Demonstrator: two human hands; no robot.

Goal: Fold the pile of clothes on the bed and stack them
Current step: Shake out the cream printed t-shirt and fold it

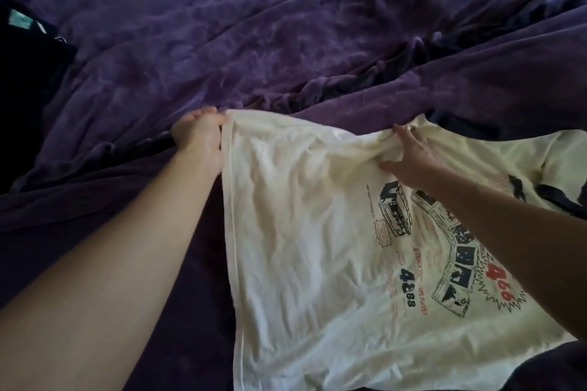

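A cream T-shirt [311,232] with a black and red print lies spread on the purple bed cover, print side up. My left hand [198,136] pinches the shirt's far left corner at the hem. My right hand [409,155] grips a bunched fold along the shirt's far edge, fingers curled into the cloth. Both arms reach forward over the bed. The shirt's right part runs out of view.
The rumpled purple bed cover [286,35] fills the far half of the view. A dark garment [28,73] with a small teal patch lies at the far left. Another dark piece of cloth [552,200] lies across the shirt at the right.
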